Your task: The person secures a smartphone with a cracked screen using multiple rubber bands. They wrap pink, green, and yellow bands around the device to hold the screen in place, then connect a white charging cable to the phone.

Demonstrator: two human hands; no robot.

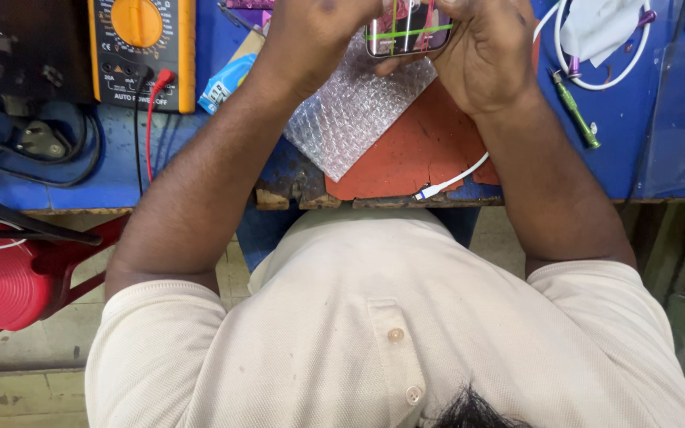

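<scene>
Both hands met at the top edge of the view over a blue bench [200,182]. The left hand [311,36] was curled around one side of a phone [407,32], and the right hand [489,55] gripped its other side, so the phone sat between them above a sheet of bubble wrap [354,111]. The wrap lay on a red mat [414,154]. A white cable [453,181] trailed off the mat's near edge. A multimeter [143,47] stood to the left, a green screwdriver [574,109] to the right (no containers showed anywhere).
</scene>
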